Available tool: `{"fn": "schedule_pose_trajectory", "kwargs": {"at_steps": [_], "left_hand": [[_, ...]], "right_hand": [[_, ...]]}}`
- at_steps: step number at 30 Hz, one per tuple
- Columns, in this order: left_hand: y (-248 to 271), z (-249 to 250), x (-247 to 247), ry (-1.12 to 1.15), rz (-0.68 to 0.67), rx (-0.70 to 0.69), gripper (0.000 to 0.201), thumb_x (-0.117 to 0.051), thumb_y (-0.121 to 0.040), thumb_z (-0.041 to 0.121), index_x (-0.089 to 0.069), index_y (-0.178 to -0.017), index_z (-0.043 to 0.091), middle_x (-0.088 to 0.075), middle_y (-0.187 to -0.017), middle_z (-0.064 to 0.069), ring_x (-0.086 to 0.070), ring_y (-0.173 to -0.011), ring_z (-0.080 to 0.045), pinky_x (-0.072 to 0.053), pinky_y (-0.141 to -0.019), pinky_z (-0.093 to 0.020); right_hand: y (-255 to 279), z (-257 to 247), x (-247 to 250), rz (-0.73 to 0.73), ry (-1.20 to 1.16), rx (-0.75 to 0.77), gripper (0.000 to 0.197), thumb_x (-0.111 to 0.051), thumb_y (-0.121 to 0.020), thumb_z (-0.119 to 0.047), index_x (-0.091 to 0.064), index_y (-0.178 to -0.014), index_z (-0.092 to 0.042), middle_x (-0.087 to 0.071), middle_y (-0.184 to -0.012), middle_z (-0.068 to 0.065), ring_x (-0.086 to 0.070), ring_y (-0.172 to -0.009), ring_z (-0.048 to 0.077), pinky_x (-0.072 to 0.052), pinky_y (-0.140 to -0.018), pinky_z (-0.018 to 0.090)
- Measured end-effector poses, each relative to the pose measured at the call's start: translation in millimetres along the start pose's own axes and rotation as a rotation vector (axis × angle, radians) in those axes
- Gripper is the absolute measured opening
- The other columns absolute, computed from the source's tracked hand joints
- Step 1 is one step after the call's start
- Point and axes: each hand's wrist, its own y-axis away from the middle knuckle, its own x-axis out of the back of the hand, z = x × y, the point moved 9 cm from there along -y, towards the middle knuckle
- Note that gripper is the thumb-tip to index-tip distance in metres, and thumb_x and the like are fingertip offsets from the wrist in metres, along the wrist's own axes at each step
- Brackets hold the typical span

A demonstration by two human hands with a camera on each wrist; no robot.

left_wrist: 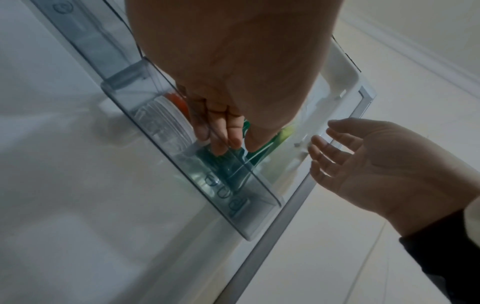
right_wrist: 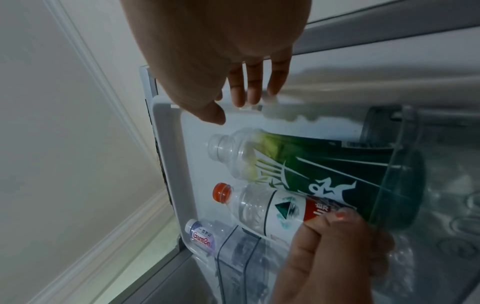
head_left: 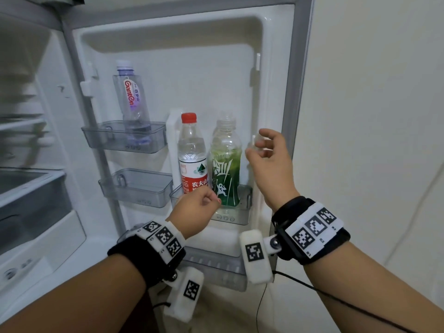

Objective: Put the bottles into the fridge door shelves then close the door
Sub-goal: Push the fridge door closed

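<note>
— While the fridge door (head_left: 187,75) stands open, where are the bottles?
— Red-capped bottle (head_left: 192,155) and green-labelled bottle (head_left: 225,162) stand upright, touching, in the door's right-hand shelf (head_left: 236,218); the Ganten bottle (head_left: 132,102) leans in the upper-left shelf (head_left: 108,138).
— And each grip?
— Left hand (head_left: 197,212) is loosely curled before that shelf (grasping nothing). Right hand (head_left: 269,162) is released, fingers relaxed beside the green-labelled bottle.

At upper left of the head view, the clear purple-tinted bottle (head_left: 131,102) carries a label reading "Ganten". At centre, the red-capped bottle (head_left: 192,155) shows the Chinese characters "农夫山" on its red label. The green bottle's (head_left: 225,164) white lettering is not legible.
</note>
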Motion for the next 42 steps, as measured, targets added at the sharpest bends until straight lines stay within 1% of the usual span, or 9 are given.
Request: {"fn": "schedule_pose_trajectory", "kwargs": {"at_steps": [6,11,14,18,21,26,31,35,42], "left_hand": [[55.1,-13.2,33.7,-0.095,-0.013,-0.079,0.013,-0.054,-0.089,0.041,-0.06,-0.082,0.033,-0.062,-0.094,0.013,-0.058,-0.1,-0.014,-0.048,-0.092,-0.036],[106.2,-1.1,93.0,0.042,0.2,-0.192,0.009,-0.057,-0.093,0.024,-0.062,-0.086,0.024,-0.052,-0.095,0.014,-0.052,-0.087,0.017,-0.035,-0.077,0.0],[133.5,15.2,124.0,0.108,0.278,-0.264,0.015,-0.059,-0.092,0.021,-0.059,-0.083,0.033,-0.051,-0.095,0.014,-0.051,-0.081,0.018,-0.037,-0.074,0.003],[174.1,35.8,160.4,0.164,0.337,-0.346,0.022,-0.06,-0.091,0.02,-0.055,-0.082,0.041,-0.053,-0.095,0.016,-0.056,-0.086,0.001,-0.046,-0.085,-0.017],[202.6,44.4,181.0,0.154,0.336,-0.366,0.023,-0.06,-0.091,0.02,-0.056,-0.086,0.041,-0.054,-0.096,0.018,-0.055,-0.084,0.002,-0.042,-0.082,-0.009],[239.6,50.8,210.3,0.119,0.339,-0.416,0.022,-0.06,-0.091,0.019,-0.062,-0.106,0.035,-0.056,-0.101,0.013,-0.058,-0.091,-0.003,-0.043,-0.084,-0.008],[269.3,42.2,233.9,0.112,0.375,-0.408,0.035,-0.06,-0.092,0.015,-0.06,-0.125,0.028,-0.056,-0.112,0.0,-0.057,-0.095,-0.012,-0.043,-0.083,-0.009],[289.5,25.7,255.9,0.048,0.4,-0.379,0.041,-0.059,-0.091,0.019,-0.053,-0.129,0.034,-0.055,-0.12,0.007,-0.056,-0.101,-0.002,-0.044,-0.088,-0.009],[317.1,-5.7,311.8,-0.08,0.576,-0.274,0.033,-0.057,-0.09,0.029,-0.054,-0.123,0.032,-0.053,-0.116,0.013,-0.051,-0.107,0.005,-0.037,-0.09,-0.002]], "right_hand": [[46.4,-39.2,15.8,0.14,-0.004,0.078,0.024,-0.06,-0.086,-0.009,-0.062,-0.106,-0.022,-0.058,-0.097,0.0,-0.056,-0.086,0.014,-0.05,-0.083,0.032],[95.4,-103.0,16.3,0.215,0.006,0.246,0.025,-0.058,-0.084,-0.007,-0.058,-0.097,-0.028,-0.06,-0.105,0.006,-0.055,-0.097,0.021,-0.049,-0.09,0.032],[126.3,-138.9,13.7,0.278,0.066,0.356,0.028,-0.057,-0.082,-0.009,-0.054,-0.101,-0.028,-0.054,-0.108,-0.001,-0.053,-0.105,0.024,-0.042,-0.091,0.024],[160.0,-168.0,1.1,0.301,0.08,0.402,0.041,-0.057,-0.082,-0.009,-0.054,-0.12,-0.024,-0.049,-0.127,0.004,-0.045,-0.118,0.019,-0.035,-0.102,0.017],[175.2,-180.5,-14.8,0.247,0.066,0.39,0.052,-0.056,-0.084,-0.011,-0.048,-0.134,-0.021,-0.043,-0.137,0.004,-0.039,-0.127,0.014,-0.024,-0.102,0.003],[200.7,-200.7,-49.5,0.147,0.044,0.444,0.056,-0.057,-0.085,-0.011,-0.043,-0.139,-0.014,-0.042,-0.139,0.006,-0.038,-0.134,0.019,-0.029,-0.117,0.037],[231.8,-220.0,-89.7,0.061,-0.008,0.552,0.053,-0.059,-0.085,-0.005,-0.046,-0.136,-0.01,-0.036,-0.14,0.019,-0.032,-0.136,0.023,-0.026,-0.115,0.02],[254.5,-231.3,-123.5,0.009,-0.079,0.614,0.048,-0.058,-0.084,-0.001,-0.05,-0.132,-0.006,-0.034,-0.14,0.021,-0.035,-0.135,0.029,-0.029,-0.116,0.037],[283.9,-250.7,-176.3,-0.1,-0.124,0.737,0.051,-0.051,-0.079,0.01,-0.053,-0.129,0.0,-0.042,-0.137,0.023,-0.038,-0.133,0.028,-0.026,-0.114,0.027]]}}
